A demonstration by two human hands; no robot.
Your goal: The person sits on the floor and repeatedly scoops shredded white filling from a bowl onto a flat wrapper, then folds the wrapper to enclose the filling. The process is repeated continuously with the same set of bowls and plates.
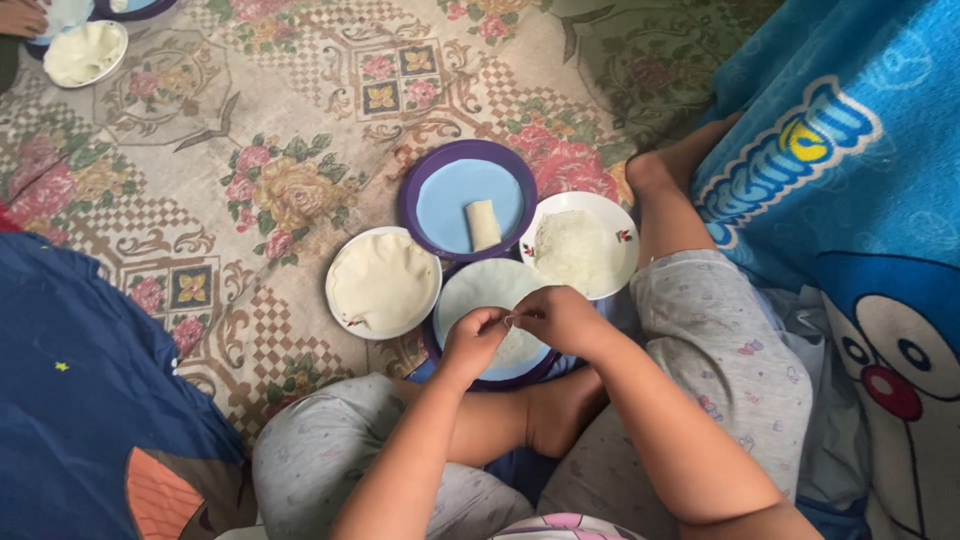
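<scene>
I sit cross-legged on a floral carpet. My left hand [472,338] and my right hand [556,318] meet over a purple plate [470,380] that carries a thin pale wrapper sheet [480,285]. Both hands pinch the wrapper's near edge with the fingertips. Behind it a second purple plate [420,180] with a light blue inside holds one finished pale roll [483,224]. To the left a white plate [345,320] carries a stack of round wrappers [384,282]. A white bowl [622,235] on the right holds pale shredded filling [572,250].
A blue cartoon-print blanket [850,150] lies to my right, dark blue cloth [80,400] to my left. At the top left corner another person's hand [20,15] rests by a white dish of pale dough [85,52] and a purple plate [135,10].
</scene>
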